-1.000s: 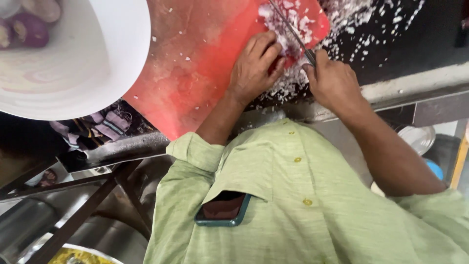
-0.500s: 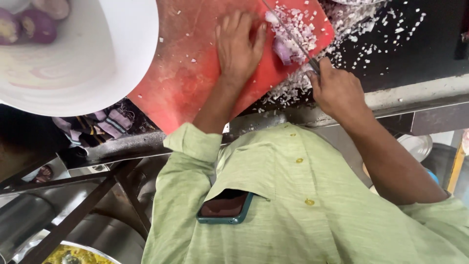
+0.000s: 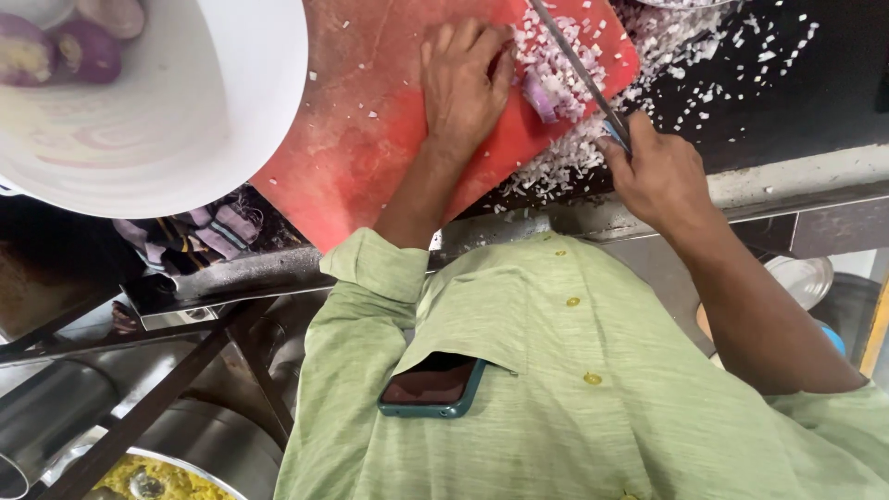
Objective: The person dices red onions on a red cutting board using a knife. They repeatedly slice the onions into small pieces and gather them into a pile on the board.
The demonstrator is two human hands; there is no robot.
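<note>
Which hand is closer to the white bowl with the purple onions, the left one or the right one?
The left hand. It rests on the red cutting board just beside the white bowl. The right hand holds the knife at the board's far edge, farther away.

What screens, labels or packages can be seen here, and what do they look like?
Phone: the only screen in view, sticking out of the green shirt's chest pocket; a flat rectangle with a dark, unlit glass and a teal case.
No packages, labels or signs show on the red cutting board or around it.
</note>
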